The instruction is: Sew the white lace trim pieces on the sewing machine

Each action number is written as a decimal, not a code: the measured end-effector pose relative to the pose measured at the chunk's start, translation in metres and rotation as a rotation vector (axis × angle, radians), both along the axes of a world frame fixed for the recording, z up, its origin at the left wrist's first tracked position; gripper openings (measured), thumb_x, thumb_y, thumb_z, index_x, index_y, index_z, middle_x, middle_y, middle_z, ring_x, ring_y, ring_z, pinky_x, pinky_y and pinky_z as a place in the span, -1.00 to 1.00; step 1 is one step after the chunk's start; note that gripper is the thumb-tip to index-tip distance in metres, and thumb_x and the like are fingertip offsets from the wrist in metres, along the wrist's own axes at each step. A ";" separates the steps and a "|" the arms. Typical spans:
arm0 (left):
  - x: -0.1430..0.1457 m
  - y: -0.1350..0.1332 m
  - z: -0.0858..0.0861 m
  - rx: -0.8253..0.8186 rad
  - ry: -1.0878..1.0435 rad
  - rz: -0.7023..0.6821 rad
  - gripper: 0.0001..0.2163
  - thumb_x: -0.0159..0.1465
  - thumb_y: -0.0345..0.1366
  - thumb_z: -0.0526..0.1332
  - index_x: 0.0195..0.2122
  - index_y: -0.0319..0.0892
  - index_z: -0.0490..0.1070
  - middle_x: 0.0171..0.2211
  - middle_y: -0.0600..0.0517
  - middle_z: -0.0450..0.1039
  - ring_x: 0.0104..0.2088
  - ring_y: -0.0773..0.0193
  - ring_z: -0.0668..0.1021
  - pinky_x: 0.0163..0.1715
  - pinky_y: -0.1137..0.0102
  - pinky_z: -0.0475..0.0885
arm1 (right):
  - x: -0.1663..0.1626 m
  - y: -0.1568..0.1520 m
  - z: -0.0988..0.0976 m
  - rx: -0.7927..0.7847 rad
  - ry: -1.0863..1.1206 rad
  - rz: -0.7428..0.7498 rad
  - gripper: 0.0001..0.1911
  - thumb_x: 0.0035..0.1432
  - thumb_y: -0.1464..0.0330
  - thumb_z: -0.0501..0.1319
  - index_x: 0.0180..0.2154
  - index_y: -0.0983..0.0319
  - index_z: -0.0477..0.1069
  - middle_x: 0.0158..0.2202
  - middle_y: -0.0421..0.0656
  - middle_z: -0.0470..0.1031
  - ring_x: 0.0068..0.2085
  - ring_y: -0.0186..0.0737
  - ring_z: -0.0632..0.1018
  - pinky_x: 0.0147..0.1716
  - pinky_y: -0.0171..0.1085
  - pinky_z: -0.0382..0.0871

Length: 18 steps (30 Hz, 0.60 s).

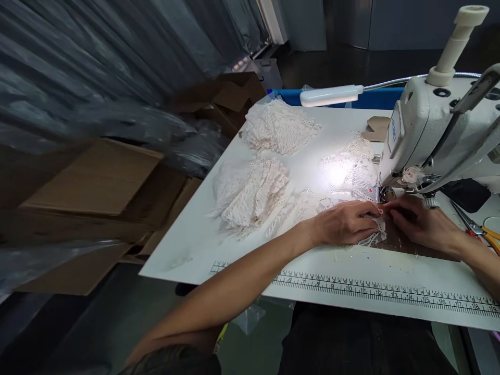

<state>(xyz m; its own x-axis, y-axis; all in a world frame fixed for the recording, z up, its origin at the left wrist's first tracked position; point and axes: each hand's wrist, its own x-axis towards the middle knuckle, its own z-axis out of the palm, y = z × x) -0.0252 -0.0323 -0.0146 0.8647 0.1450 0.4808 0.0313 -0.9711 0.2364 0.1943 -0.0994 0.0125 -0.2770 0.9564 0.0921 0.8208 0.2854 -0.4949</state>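
White lace fabric (pixel 308 205) runs across the table to the needle area of a white sewing machine (pixel 414 120). Close in front of the presser foot (pixel 378 194), my left hand (pixel 347 223) has its fingers closed on the lace, and a bit of the lace edge shows below them. My right hand (pixel 424 224) is just right of the needle, its thumb and fingertips pinched together near the left fingertips. What those right fingertips hold is too small to make out. Small red marks show on the lace by the foot.
Two lace piles, one at the back (pixel 279 125) and one nearer (pixel 252 195), lie on the table's left. A lamp (pixel 332 96) hangs over the back edge. Scissors (pixel 474 224) lie at right. A printed ruler (pixel 351 289) follows the front edge. Cardboard boxes (pixel 94 177) stand left.
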 end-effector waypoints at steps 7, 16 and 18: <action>0.004 -0.002 -0.001 0.077 -0.024 0.130 -0.84 0.39 -0.32 0.12 -0.30 -0.17 0.47 -0.22 -0.02 0.51 -0.19 0.30 0.53 -0.15 0.27 0.51 | 0.001 -0.009 -0.021 0.204 -0.057 0.098 -0.61 0.29 0.27 -0.01 -0.07 0.22 0.53 -0.16 -0.05 0.53 -0.41 -0.33 0.51 -0.54 -0.38 0.29; 0.004 0.002 -0.002 0.281 0.024 0.067 -0.83 0.41 -0.40 0.08 -0.22 -0.15 0.47 -0.17 0.02 0.55 -0.11 0.32 0.57 0.04 0.22 0.52 | 0.006 -0.008 -0.021 0.179 -0.177 0.118 -0.62 0.26 0.31 0.05 0.02 0.17 0.49 -0.16 -0.03 0.50 -0.36 -0.30 0.50 -0.46 -0.37 0.37; 0.005 0.003 -0.003 0.252 0.053 0.067 -0.82 0.41 -0.40 0.07 -0.21 -0.17 0.47 -0.14 0.00 0.54 -0.04 0.31 0.56 0.11 0.17 0.49 | 0.007 -0.008 -0.023 0.178 -0.194 0.106 -0.62 0.26 0.29 0.06 0.04 0.17 0.48 -0.18 -0.03 0.50 -0.33 -0.27 0.50 -0.44 -0.35 0.38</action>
